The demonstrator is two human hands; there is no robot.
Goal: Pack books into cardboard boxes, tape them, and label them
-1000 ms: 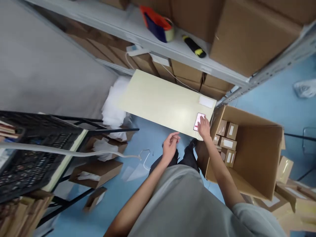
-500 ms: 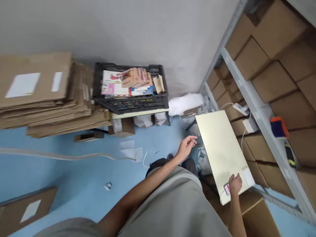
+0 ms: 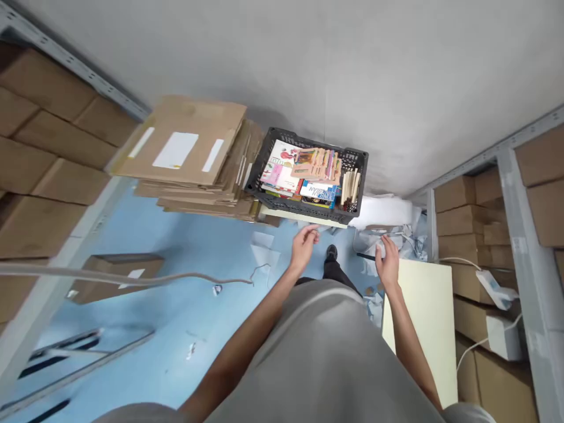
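Left hand: our left hand is in the middle of the frame, fingers loosely curled and a little apart, index finger pointing out; we cannot tell whether its tip meets the pale board or only overlaps it in view.
Right hand: our right hand, right of centre, has its fingers stretched and slightly apart, near the far end of the table; we cannot tell if it touches anything.
Crate: the black crate stands above centre, just beyond our left hand, hiding most of the board beneath it.
Books: the books overlap inside the crate, so we see the lower ones only in part; most titles are too small to read.
Clutter: the crumpled wrapping beside the table is partly covered, its pieces hard to sort out.
Cut off: metal bars leave the frame at lower left; our shirt blocks the bottom middle.
Table: pale, smooth, at lower right, partly behind our right forearm.
Floor: the blue floor shines at lower left.
Room: a grey wall fills the top; shelves of cardboard boxes line both sides.
Cardboard: a flattened stack sits left of the crate.
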